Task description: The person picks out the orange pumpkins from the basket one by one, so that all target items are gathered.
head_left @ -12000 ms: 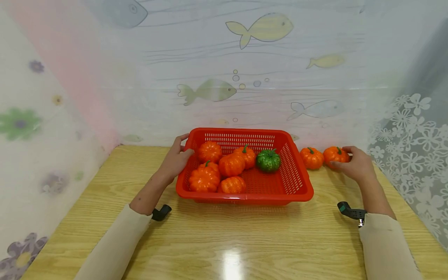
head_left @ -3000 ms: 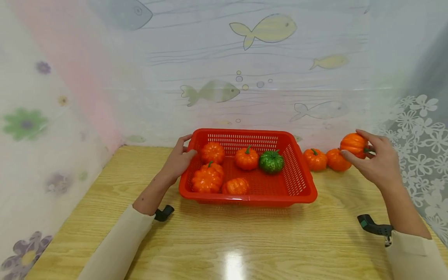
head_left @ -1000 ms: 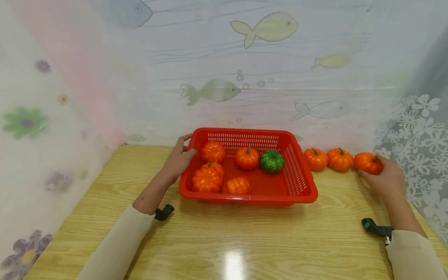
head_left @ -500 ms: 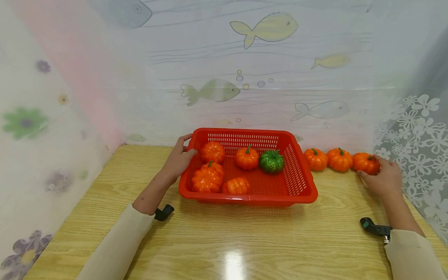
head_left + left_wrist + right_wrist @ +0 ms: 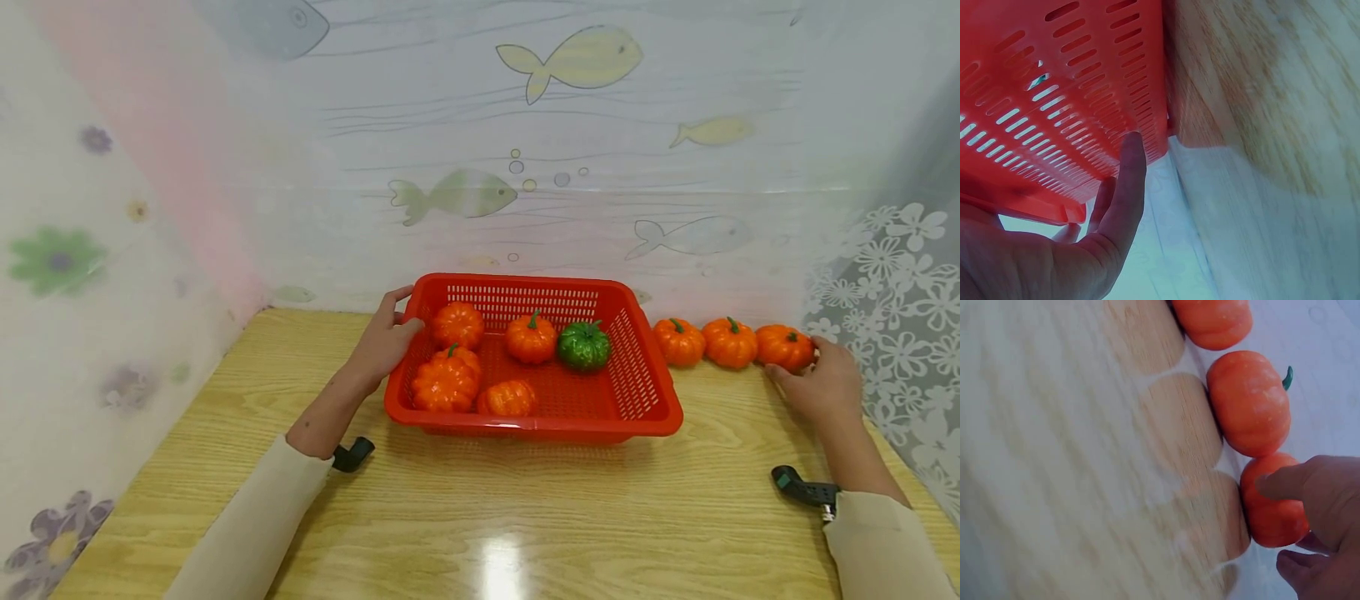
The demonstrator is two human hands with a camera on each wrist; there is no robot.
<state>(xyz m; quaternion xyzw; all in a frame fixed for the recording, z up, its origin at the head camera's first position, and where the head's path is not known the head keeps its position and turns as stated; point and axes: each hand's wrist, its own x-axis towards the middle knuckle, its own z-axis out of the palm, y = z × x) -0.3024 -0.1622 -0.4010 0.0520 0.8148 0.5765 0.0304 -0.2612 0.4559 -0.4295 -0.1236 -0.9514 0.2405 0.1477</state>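
My left hand (image 5: 382, 343) grips the left rim of a red plastic basket (image 5: 532, 423), thumb over the rim and fingers along the slotted outer wall. At the right end of a row on the table, my right hand (image 5: 825, 379) holds an orange pumpkin (image 5: 783, 348) between thumb and fingers. The right wrist view shows the thumb lying on that pumpkin (image 5: 1275, 515). Beside it in the row are a middle orange pumpkin (image 5: 731, 342) and another orange pumpkin (image 5: 679, 342) close to the basket. Inside the basket are a green pumpkin (image 5: 584, 346) and several orange pumpkins (image 5: 531, 339).
The wood-grain table (image 5: 510, 517) runs up to a wall covering (image 5: 570, 225) printed with fish, right behind the basket and the row. A lace-patterned curtain (image 5: 885, 283) borders the right side. Dark wrist camera mounts (image 5: 802, 486) stick out from both sleeves.
One orange pumpkin has left the basket's middle since the oldest frame. My right hand has lowered it from the air to the row's right end. The left hand stays on the rim.
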